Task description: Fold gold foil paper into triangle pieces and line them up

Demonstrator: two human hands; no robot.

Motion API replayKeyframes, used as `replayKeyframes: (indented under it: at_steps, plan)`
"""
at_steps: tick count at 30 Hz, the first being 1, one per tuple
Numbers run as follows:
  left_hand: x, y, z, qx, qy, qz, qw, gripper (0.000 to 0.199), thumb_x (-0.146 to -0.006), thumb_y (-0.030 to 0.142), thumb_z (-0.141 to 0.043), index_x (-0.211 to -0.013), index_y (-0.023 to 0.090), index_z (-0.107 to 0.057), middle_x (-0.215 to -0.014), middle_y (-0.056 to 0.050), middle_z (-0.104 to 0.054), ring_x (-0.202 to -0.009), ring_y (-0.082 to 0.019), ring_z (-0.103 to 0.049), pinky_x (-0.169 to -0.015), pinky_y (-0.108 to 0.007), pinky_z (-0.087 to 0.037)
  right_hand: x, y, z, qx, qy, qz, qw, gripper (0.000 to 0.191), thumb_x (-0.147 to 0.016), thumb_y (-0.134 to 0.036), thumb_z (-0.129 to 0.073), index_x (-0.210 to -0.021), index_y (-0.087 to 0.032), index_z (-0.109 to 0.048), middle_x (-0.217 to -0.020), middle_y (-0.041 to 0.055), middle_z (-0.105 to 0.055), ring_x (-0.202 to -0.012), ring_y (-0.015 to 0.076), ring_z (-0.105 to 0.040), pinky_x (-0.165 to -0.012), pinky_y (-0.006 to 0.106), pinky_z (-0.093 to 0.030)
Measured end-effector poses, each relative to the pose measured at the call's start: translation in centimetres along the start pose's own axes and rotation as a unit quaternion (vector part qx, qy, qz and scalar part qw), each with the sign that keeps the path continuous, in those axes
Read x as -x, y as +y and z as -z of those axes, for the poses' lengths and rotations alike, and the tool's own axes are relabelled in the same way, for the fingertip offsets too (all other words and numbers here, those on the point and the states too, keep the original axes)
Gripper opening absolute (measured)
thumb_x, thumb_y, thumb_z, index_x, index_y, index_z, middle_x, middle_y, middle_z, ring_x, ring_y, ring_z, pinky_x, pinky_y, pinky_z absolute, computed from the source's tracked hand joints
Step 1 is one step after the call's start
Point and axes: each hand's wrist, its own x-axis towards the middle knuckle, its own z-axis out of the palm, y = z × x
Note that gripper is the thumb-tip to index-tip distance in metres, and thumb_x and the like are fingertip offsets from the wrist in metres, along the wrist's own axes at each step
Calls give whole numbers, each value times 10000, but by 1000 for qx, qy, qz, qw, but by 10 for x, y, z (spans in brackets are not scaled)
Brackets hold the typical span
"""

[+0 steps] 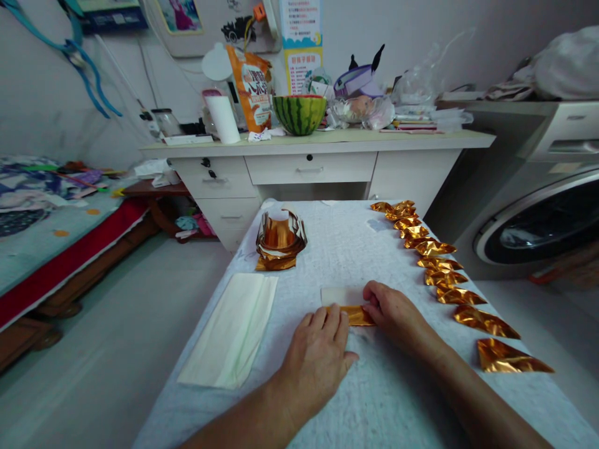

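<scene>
Gold foil strip [359, 315] lies low on the cloth-covered table [327, 249], near its middle, between the person's 2 hands and partly over a pale paper rectangle [340, 295]. Along the table's right edge runs a row of folded gold pieces [486, 322], at least 10, though the far ones overlap too much for a sure count; these look finished. By comparison, the strip is flat and narrow, so its shaping seems only begun. Foil in the curled gold stack [277, 237], farther back on the left, appears unworked, as does the white sheet pile [230, 332] nearer the person. The strip's long axis runs left to right across the table, roughly parallel to the desk's [309, 167] front; its right end points toward the folded row, and its left end is hidden. The left hand [322, 349] rests with fingers extended, pressing the strip down, while the right hand [393, 315] pinches its right end between thumb and fingers.
</scene>
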Motion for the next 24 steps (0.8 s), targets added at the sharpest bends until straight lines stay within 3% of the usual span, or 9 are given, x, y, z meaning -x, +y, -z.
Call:
replayKeyframes:
  at_steps: [7,18,21,24]
  plan:
    - [3,4,-1,-23,-12,-6,1000,625,-813,505,-657,-1330,186,-510,-1386,-184,-505,-1162,-349,-535,-914,-491,-483,1,-1,3,2,-5,-9,1000,56,-779,-172,-525,-831,-192,-530,-745,17,-599,-649,146,-505,-609,246,-314]
    - [5,4,-5,-41,-10,-10,999,618,-854,535,-588,-1358,197,-470,-1417,-181,-474,-1182,-332,-530,-923,-469,-473,2,0,3,14,-6,-10,1000,88,-796,-121,-473,-823,-189,-522,-772,26,-599,-702,154,-524,-650,254,-337]
    - [5,4,-7,-49,-8,-15,999,594,-883,550,-535,-1357,199,-467,-1421,-177,-470,-1195,-324,-521,-921,-469,-471,5,-5,5,31,17,-14,999,110,-781,-98,-475,-823,-185,-527,-828,45,-584,-740,165,-524,-676,261,-354]
    - [4,4,-7,-53,-5,-20,998,584,-900,546,-507,-1361,191,-461,-1423,-175,-467,-1208,-314,-508,-930,-461,-467,9,-12,3,18,52,36,998,120,-803,-93,-464,-827,-186,-536,-870,49,-566,-798,171,-526,-723,265,-375]
